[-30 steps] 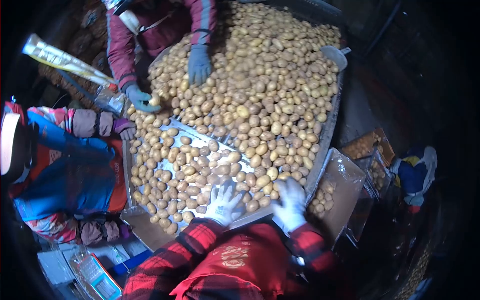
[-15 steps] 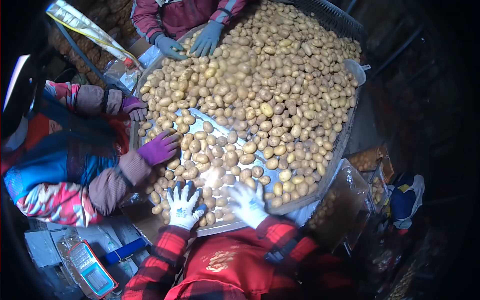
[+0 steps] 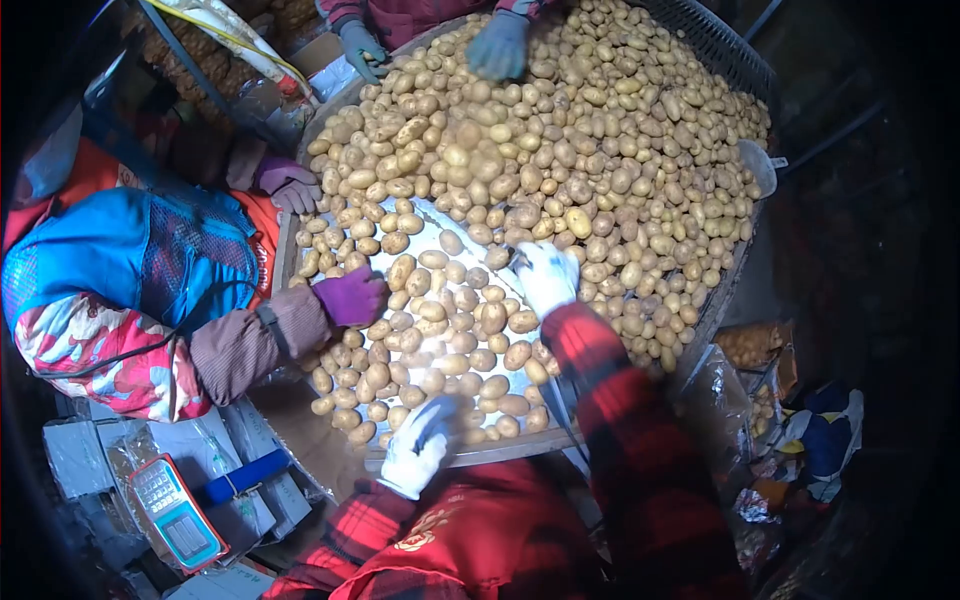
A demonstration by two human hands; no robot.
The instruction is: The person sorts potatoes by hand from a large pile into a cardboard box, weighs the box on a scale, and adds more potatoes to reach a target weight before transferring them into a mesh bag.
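Observation:
My left hand [image 3: 416,447], in a white glove with dark fingertips, is at the near edge of the sorting table, beside several loose potatoes [image 3: 462,363]. Its fingers are stretched forward, though blurred, and no potato shows in it. Farther out, my right hand [image 3: 547,279] wears a matching glove and lies at the lower edge of the big potato heap [image 3: 640,170]. Its dark fingertips point left towards a potato [image 3: 497,258]. The fingers are bent down and mostly hidden, so I cannot see whether they hold anything. Bare metal tabletop [image 3: 428,218] shows between the potatoes.
At the left, a co-worker's purple-gloved hand [image 3: 350,296] rests among the potatoes. Another person's blue-gloved hand [image 3: 498,46] is over the heap at the back. A plastic scoop [image 3: 758,168] sits on the right rim. A scale [image 3: 180,515] stands at lower left.
My right hand has reached forward to the heap's edge. My left hand has drawn back towards the near rim. The person at the back has moved one hand to the right.

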